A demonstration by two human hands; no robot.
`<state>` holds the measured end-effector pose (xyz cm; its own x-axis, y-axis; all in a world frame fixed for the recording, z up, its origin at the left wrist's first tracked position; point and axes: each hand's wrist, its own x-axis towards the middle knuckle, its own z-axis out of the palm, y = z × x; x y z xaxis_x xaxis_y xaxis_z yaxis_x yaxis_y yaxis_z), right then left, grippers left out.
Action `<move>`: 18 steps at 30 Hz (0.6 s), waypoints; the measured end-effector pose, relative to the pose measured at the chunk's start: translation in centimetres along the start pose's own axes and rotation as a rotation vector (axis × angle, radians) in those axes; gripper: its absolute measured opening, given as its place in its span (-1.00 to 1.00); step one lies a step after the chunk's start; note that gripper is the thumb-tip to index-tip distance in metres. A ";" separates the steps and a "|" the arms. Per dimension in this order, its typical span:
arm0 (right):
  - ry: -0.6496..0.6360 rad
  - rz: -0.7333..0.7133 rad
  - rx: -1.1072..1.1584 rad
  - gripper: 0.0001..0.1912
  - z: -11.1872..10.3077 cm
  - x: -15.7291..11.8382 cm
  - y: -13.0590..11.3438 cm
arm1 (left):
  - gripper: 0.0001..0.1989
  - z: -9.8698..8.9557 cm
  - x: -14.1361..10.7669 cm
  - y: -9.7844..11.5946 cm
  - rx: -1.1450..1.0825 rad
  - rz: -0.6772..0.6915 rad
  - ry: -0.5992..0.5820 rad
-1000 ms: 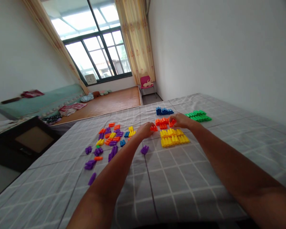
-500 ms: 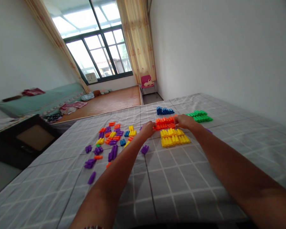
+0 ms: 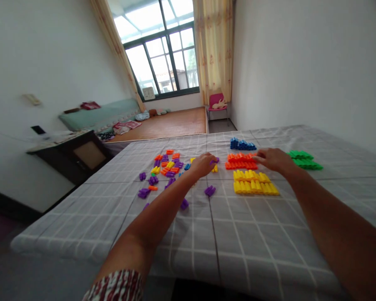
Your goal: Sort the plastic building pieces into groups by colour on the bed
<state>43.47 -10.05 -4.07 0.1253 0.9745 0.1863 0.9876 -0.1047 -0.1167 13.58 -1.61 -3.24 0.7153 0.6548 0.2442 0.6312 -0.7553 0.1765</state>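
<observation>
My left hand [image 3: 203, 164] reaches over the scattered pieces, its fingers bent beside a purple piece [image 3: 215, 160] and a yellow one [image 3: 215, 168]; whether it grips either is unclear. At the right end of the orange rows [image 3: 241, 161] is my right hand [image 3: 271, 159], fingers pressed together near the last orange piece; what they hold, if anything, is hidden. Nearer me lie yellow rows [image 3: 255, 182]. Blue pieces [image 3: 242, 144] are stacked behind the orange ones, and green rows [image 3: 305, 160] sit to the right.
Mixed purple, orange and yellow pieces [image 3: 169, 164] lie on the left of the checked cloth [image 3: 238, 238]. A purple cluster [image 3: 210, 191] lies below my left hand. Beyond are a low bed [image 3: 178, 121], a dark cabinet [image 3: 81, 156] and a pink chair [image 3: 217, 102].
The camera view has turned left. My left hand has moved away from the orange rows, leftward to the purple and yellow pieces. My right hand remains by the orange rows' right end.
</observation>
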 end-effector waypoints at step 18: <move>0.217 -0.319 0.284 -0.65 0.1 -1.6 -9.7 | -0.59 -3.7 -6.6 -24.4 -0.082 -0.625 -0.020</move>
<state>33.66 -10.59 -3.36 -0.1328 0.8819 0.4523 0.9190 0.2805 -0.2769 -7.60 12.39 -5.60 0.2243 0.9730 0.0537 0.9075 -0.2286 0.3525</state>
